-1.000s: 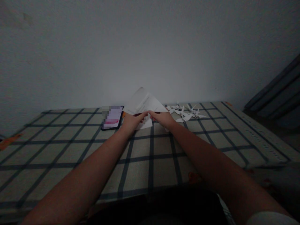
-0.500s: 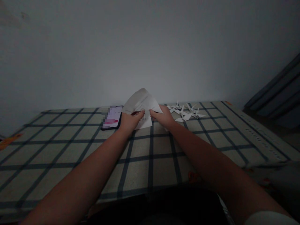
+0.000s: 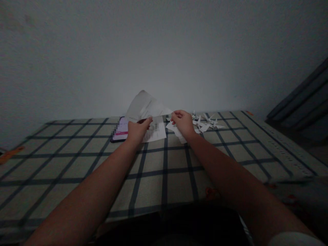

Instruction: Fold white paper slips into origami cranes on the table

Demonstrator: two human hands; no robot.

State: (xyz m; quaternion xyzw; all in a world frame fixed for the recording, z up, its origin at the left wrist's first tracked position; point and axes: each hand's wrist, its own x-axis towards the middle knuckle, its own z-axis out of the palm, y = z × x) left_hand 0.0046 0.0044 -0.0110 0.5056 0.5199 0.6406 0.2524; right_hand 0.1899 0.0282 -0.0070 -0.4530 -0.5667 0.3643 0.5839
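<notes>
A white sheet of paper is lifted off the checked cloth near the wall, its far flap bent upward. My left hand pinches the sheet at its left side. My right hand pinches the sheet's right tip, and a small white scrap lies under that hand. A printed part of the paper rests on the cloth between my two hands.
A phone with a lit screen lies just left of my left hand. Several small folded white paper cranes sit right of my right hand. The checked cloth covers the surface; a wall rises right behind it.
My hands have moved apart, the right one going right, and the paper has spread wider between them. Its upper flap has swung up and to the left.
</notes>
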